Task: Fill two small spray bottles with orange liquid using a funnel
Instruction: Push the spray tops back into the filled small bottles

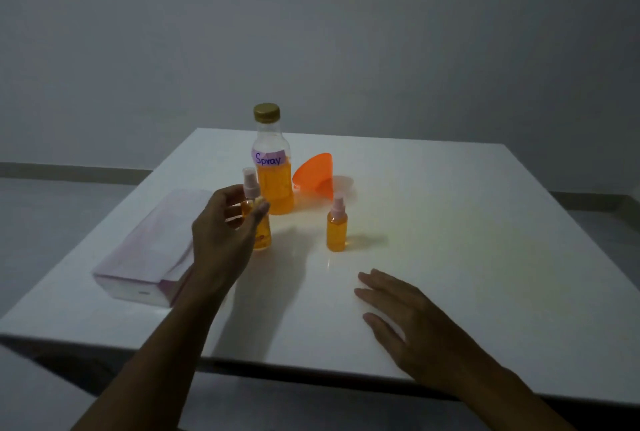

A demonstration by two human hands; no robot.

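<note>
Two small spray bottles with pink pump tops hold orange liquid. The left spray bottle (262, 236) stands on the white table (450, 222), and my left hand (221, 233) curls around its upper part, thumb on its right and fingers on its left. The right spray bottle (337, 228) stands alone, untouched. Behind them is a large clear bottle (273, 167) with a gold cap, a purple "Spray" label and orange liquid in its lower part. An orange funnel (315, 174) lies on its side to the right of it. My right hand (401, 313) rests flat on the table, palm down.
A flat pale pink-and-white pack (152, 250) lies at the table's left, close to my left forearm. The table's front edge (311, 371) runs just under my wrists. A grey wall stands behind the table.
</note>
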